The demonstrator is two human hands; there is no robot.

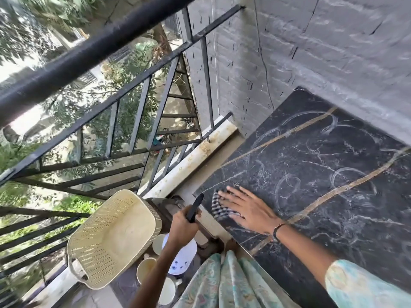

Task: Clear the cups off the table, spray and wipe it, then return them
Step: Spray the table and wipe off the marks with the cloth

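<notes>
Basket (pixel 111 238): light, stiff plastic, tipped on stool.
Cups (pixel 145 268): off table, clustered below basket; ceramic, likely fragile; take by handle or rim.
Left hand (pixel 183 226): curled round dark spray bottle (pixel 194 207), long axis pointing up toward table.
Cloth (pixel 219 205): soft, light, checked.
Right hand (pixel 249 207): flat, fingers spread, pressing cloth onto table (pixel 322 185) near its left edge.

A black metal balcony railing with slanted bars (pixel 124 121) runs along a pale, stained stone ledge (pixel 189 161). Beyond it, green leafy trees (pixel 124 85) stand in bright daylight. A grey wall of textured brick-pattern tiles (pixel 311 52) meets the railing at the corner, with a thin dark cable (pixel 263 63) hanging down it
</notes>
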